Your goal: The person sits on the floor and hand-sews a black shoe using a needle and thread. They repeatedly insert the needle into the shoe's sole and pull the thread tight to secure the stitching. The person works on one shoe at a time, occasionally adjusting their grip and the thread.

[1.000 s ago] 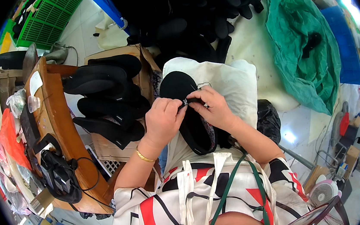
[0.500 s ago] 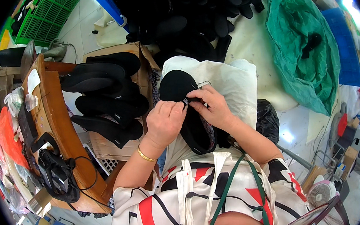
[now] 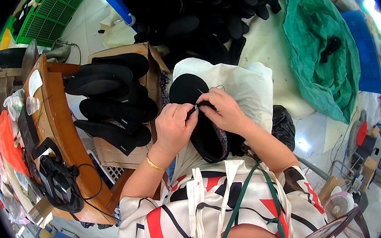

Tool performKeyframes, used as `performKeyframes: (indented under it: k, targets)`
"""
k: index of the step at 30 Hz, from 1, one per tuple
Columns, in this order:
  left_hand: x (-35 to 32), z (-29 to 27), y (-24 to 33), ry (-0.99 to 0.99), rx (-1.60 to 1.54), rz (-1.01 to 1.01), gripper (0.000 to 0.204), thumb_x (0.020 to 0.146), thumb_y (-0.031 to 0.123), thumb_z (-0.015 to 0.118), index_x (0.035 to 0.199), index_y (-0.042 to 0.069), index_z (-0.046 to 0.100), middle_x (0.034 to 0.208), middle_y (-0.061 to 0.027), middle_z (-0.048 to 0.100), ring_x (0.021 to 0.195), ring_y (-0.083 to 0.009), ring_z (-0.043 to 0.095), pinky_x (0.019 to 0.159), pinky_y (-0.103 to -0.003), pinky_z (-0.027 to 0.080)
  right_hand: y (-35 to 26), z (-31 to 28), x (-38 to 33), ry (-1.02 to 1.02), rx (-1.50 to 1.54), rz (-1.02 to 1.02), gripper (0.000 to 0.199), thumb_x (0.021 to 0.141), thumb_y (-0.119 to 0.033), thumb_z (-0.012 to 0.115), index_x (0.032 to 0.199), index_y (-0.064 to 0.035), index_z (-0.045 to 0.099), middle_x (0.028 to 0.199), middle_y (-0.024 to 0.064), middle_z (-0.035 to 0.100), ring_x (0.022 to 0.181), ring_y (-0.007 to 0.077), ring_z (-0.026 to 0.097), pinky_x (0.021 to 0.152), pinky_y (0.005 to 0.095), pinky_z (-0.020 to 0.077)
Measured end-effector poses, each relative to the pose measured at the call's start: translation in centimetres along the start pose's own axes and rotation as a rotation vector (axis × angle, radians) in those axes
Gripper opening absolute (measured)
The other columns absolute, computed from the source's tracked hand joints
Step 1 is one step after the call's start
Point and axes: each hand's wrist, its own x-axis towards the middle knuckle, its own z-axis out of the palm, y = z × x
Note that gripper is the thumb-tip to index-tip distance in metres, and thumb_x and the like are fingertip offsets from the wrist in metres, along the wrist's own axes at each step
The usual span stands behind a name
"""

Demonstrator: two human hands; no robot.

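Note:
A black cloth shoe (image 3: 188, 89) lies sole-down on the white cloth (image 3: 250, 92) over my lap, toe pointing away, patterned lining showing inside. My left hand (image 3: 174, 123) pinches the left edge of the shoe's opening. From the other side my right hand (image 3: 223, 111) pinches the edge, its fingertips close to the left ones. Between them sits a small shiny ornament (image 3: 196, 107). A thin needle-like sliver and a dark thread (image 3: 219, 87) stick out by my right fingers; which finger holds them I cannot make out.
Left of my lap, several black shoes (image 3: 111, 106) lie on cardboard (image 3: 150, 58) beside a wooden table (image 3: 67, 144). A large heap of black shoes (image 3: 203, 12) fills the far side. To the right are a green sack (image 3: 317, 51) and a black plastic bag (image 3: 283, 128).
My right hand has tilted slightly, its fingers lifting a little above the shoe's edge. The needle-like sliver shows more plainly. My left hand keeps its pinch, its knuckles shifted slightly.

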Motion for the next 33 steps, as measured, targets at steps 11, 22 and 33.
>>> performKeyframes:
  k: [11,22,33]
  targets:
    - [1.8,-1.2,0.3,-0.061,-0.364,-0.440,0.012,0.083,0.012,0.073,0.085,0.001,0.068,0.074,-0.0110,0.063,0.066,-0.0241,0.060,0.059,-0.030,0.047,-2.2,-2.0,0.3,-0.286,-0.278,0.206,0.028,0.086,-0.026,0.069,0.077,-0.0014,0.058,0.078,0.0148,0.060,0.075,0.0347,0.062,0.065,0.0442,0.0489]
    - [1.4,-0.2,0.4,0.029,0.156,0.157,0.034,0.075,0.011,0.077,0.108,0.007,0.068,0.101,-0.0076,0.061,0.076,-0.0233,0.063,0.064,-0.033,0.053,-1.9,-3.6,0.0,0.270,-0.626,-0.044,0.019,0.085,-0.018,0.071,0.076,-0.0056,0.059,0.076,0.0075,0.060,0.068,0.0261,0.060,0.058,0.0380,0.0482]
    - [1.0,1.0,0.5,0.051,0.330,0.096,0.040,0.070,0.012,0.080,0.107,0.004,0.067,0.090,-0.0068,0.060,0.079,-0.0251,0.063,0.063,-0.034,0.053,-2.3,2.2,-0.3,0.357,1.441,0.185,0.032,0.105,-0.028,0.050,0.082,-0.0061,0.045,0.077,0.0048,0.048,0.075,0.0203,0.052,0.088,0.0404,0.0471]
